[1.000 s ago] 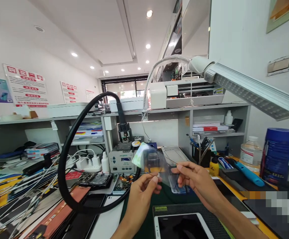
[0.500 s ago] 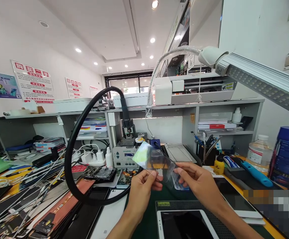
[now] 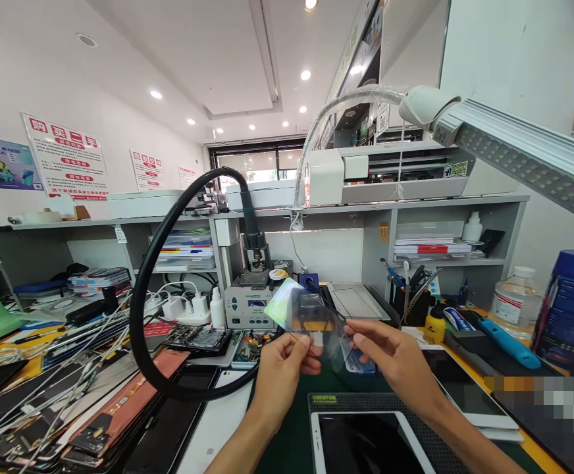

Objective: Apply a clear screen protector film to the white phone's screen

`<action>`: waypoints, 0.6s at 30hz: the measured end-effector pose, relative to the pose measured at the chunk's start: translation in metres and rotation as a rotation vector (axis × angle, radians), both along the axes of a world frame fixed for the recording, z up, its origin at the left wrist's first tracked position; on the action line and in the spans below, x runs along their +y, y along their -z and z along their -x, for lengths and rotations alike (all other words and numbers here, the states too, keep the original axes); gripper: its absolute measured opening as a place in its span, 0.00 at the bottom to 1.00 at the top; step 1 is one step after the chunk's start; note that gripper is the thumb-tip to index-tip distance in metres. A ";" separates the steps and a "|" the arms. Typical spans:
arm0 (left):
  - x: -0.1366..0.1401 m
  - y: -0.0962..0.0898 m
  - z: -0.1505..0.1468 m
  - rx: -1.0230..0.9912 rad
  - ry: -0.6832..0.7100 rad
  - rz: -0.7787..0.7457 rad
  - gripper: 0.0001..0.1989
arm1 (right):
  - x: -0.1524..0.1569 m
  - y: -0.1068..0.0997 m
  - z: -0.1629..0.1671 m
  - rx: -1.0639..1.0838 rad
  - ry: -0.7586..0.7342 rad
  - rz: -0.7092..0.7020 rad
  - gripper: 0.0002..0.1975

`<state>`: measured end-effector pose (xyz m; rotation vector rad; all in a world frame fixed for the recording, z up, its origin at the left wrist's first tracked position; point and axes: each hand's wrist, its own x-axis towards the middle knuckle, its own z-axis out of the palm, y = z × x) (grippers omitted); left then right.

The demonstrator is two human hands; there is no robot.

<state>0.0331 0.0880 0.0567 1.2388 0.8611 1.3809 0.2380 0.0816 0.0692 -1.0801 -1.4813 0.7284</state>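
Between my two hands is a clear plastic sleeve [image 3: 329,322] with a pale green and white sheet [image 3: 280,304] showing at its upper left. My left hand [image 3: 289,362] pinches its lower left edge, thumb over curled fingers. At the right edge, the thumb and fingers of my right hand [image 3: 383,352] close on the plastic. Whether the coloured sheet lies inside the sleeve or behind it, I cannot tell. Below my hands a white-framed tablet [image 3: 366,441] with a dark screen rests on a black perforated mat [image 3: 430,441].
A black hose [image 3: 141,316] loops up at the left before a hot-air station [image 3: 248,308]. Stacked screens and phone parts [image 3: 119,401] cover the left side. At the right are another tablet [image 3: 469,382], a yellow bottle [image 3: 434,326] and a blue-handled tool [image 3: 509,343]. A lamp [image 3: 528,151] hangs above.
Both hands keep their hold on the plastic sleeve, which has turned slightly. The whole view has shifted a little.
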 end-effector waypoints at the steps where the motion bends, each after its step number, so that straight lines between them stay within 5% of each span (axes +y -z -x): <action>1: 0.000 0.000 0.000 -0.002 0.000 0.003 0.22 | 0.000 -0.001 -0.001 0.036 -0.030 0.011 0.18; 7: 0.001 0.000 0.000 -0.032 0.011 0.039 0.22 | -0.001 -0.008 -0.001 0.181 -0.171 0.072 0.18; 18: 0.002 0.000 0.001 -0.065 0.021 0.009 0.20 | -0.002 -0.009 0.006 0.128 -0.122 0.106 0.24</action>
